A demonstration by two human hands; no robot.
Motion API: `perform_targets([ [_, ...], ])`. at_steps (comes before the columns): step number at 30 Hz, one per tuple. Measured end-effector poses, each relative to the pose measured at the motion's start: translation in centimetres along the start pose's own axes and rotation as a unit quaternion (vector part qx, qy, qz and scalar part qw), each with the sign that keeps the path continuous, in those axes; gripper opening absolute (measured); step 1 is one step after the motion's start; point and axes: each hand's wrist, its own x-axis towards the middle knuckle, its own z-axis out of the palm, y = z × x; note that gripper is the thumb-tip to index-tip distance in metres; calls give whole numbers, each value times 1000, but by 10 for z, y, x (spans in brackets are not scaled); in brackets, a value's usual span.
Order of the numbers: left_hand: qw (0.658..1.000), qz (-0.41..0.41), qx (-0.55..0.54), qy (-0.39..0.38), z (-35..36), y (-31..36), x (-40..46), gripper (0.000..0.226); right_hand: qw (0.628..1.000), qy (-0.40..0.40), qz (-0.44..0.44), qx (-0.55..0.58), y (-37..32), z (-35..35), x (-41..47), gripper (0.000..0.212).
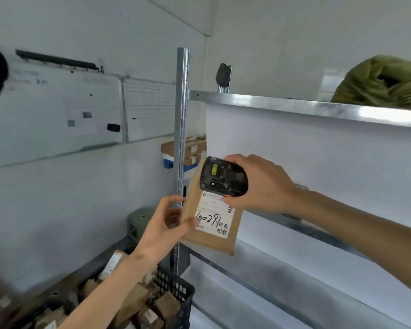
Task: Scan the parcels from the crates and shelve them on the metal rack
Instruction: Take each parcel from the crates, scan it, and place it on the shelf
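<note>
Item: brown parcel (211,217), held upright just in front of the metal rack (182,119) upright post, label facing the wearer, presumably for scanning. Left hand (164,224) pinches its left edge, thumb across the front. Right hand (261,184) grips a black scanner (222,178) against the parcel's top. Black crate (176,295) of further parcels sits below the rack's post.

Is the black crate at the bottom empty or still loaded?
Loaded: the black crate holds many brown parcels piled inside it.
</note>
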Motion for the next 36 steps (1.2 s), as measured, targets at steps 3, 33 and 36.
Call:
perform_targets([
  [3,999,44,-3,-25,28,30,-2,56,1000,14,16,-20,12,-34,-26,79],
  [33,965,222,57,-125,322,158,-64,58,913,-96,159,-363,153,-250,-391,66],
  [36,960,241,77,-121,330,165,-57,59,909,-87,175,-368,154,-259,-398,65],
])
